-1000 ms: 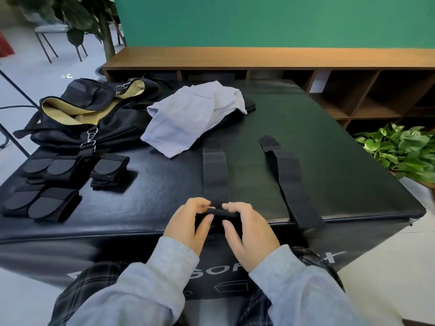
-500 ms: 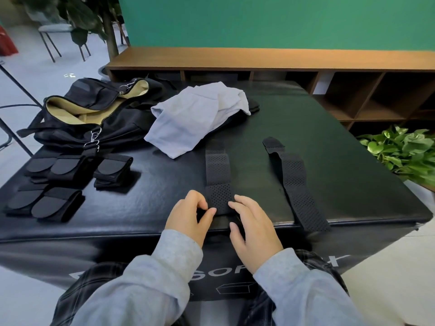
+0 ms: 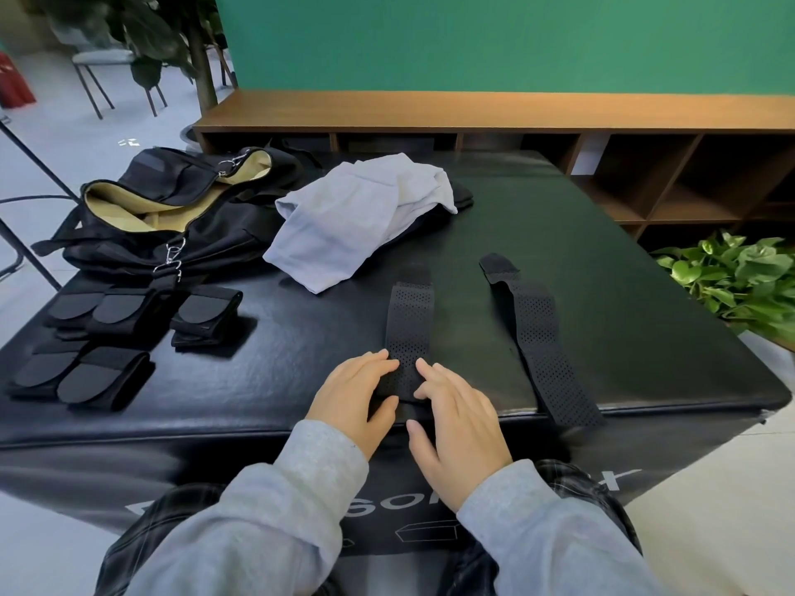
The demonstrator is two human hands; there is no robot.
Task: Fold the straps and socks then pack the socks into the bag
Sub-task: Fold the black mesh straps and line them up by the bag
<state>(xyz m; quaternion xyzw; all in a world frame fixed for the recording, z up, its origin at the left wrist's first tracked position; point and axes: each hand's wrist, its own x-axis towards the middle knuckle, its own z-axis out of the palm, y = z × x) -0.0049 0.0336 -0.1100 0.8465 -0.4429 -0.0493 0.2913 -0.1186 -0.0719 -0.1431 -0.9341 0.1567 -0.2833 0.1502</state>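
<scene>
1. Black perforated fabric strap (image 3: 409,333): it lies on the black padded table (image 3: 602,294), long axis 12 to 6 o'clock, near end folded over under your fingertips.
2. Left hand (image 3: 352,402): fingers fairly straight, pressing the fold from 9 o'clock; it grips nothing.
3. Right hand (image 3: 460,423): fingers extended, pressing from 3 o'clock; both hands sit equally near.
4. Second black perforated strap (image 3: 537,342): unfolded, at 2 o'clock of your hands, its near end overhanging the table edge.
5. Folded black straps (image 3: 129,337): grouped at 9 o'clock.
6. Open black bag with tan lining (image 3: 142,221): at 10 o'clock.
7. Crumpled pale grey cloth (image 3: 352,217): at 12 o'clock; probably the socks, clear of the rolling path.
</scene>
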